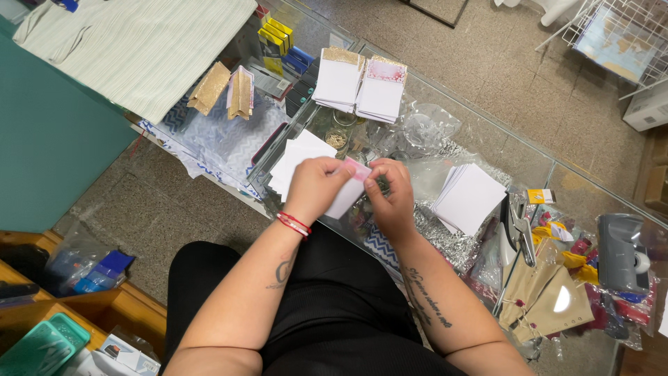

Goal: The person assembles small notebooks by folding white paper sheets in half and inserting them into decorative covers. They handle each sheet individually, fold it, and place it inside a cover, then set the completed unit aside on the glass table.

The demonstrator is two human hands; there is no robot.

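Observation:
Both my hands meet over the near edge of a glass counter (487, 150). My left hand (314, 186) and my right hand (393, 195) pinch a small white card with a pink top strip (351, 186) between their fingertips. A red cord bracelet (293, 224) circles my left wrist. A loose pile of white cards (296, 154) lies just behind my left hand. Another stack of white cards (470, 197) lies to the right of my right hand.
Two stacks of cards with glittery tops (360, 82) lie farther back. Clear plastic bags (424, 129), pliers (518, 226), beige envelopes (539, 292) and a grey tape dispenser (623, 254) sit on the right. A striped cloth (139, 49) covers the far left.

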